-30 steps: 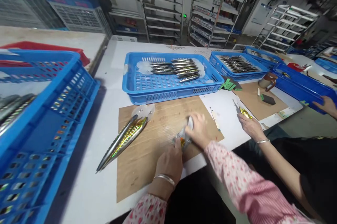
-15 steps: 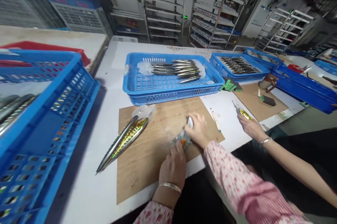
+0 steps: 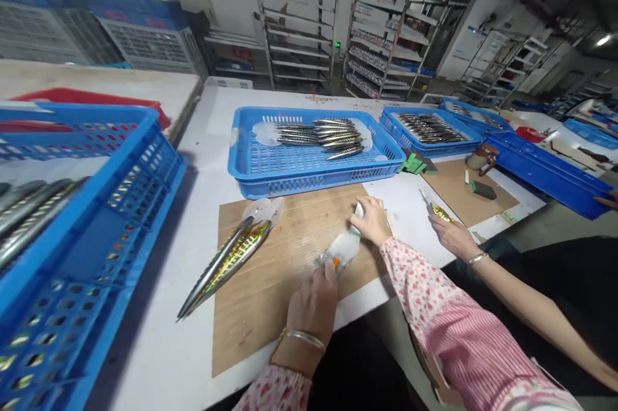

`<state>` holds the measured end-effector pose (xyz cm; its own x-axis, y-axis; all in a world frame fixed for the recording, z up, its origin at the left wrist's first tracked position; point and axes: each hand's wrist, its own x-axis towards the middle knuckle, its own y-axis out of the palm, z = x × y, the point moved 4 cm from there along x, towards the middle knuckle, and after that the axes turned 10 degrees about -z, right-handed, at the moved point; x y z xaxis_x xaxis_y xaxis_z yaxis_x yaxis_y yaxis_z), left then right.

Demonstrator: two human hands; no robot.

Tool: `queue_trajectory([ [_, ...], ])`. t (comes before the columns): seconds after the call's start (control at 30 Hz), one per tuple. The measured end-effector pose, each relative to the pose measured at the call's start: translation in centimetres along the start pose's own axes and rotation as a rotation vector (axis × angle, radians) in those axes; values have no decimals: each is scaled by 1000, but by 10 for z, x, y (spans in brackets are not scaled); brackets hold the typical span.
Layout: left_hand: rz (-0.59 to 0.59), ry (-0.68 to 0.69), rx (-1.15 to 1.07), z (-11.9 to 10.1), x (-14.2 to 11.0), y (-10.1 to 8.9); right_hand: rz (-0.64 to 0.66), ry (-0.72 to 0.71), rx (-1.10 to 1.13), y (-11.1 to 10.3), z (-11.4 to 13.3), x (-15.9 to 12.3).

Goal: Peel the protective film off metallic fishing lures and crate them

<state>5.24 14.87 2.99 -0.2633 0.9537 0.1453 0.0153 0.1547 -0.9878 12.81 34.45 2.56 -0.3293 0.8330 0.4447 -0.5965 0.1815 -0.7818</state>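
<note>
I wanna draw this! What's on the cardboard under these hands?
Two fishing lures lie partly on the cardboard; the left hand touches a translucent, orange-marked piece. The right hand covers part of something white it holds.

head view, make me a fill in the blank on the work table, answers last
The tray just beyond the nearest cardboard is coloured ____.
Partly on that cardboard lie ____ fish-shaped pieces.
The hand nearer those pieces is the person's own ____ one.
The small bright spot beside that hand is coloured ____.
Missing words: blue; two; left; orange
</note>
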Motion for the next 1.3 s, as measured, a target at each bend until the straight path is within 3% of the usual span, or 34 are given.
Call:
queue_trajectory([
  [0.13,62,19,-8,15,12,-6,-6,-140,53,-5,-16,7],
  [0.27,236,14,-91,30,24,9,108,-264,77,-1,-26,2],
  [0.37,324,46,-147,33,31,21,174,-305,75,8,-5,0],
  [0.5,368,59,-142,32,33,22,325,-480,108,28,54,-6],
  [0.57,363,47,-138,31,31,20,410,-585,112,30,66,-5],
  [0.67,354,40,-137,32,28,19,477,-576,88,21,51,8],
  [0.77,363,54,-125,33,27,21,465,-526,28,17,44,12],
  [0.93,379,33,-87,35,28,25,430,-647,85,29,75,-6],
  [1.03,390,23,-83,36,27,29,433,-584,95,22,58,4],
  [1.13,334,46,-102,38,27,39,395,-494,21,13,46,8],
  [1.3,187,68,-87,45,24,60,352,-627,62,25,81,-12],
])
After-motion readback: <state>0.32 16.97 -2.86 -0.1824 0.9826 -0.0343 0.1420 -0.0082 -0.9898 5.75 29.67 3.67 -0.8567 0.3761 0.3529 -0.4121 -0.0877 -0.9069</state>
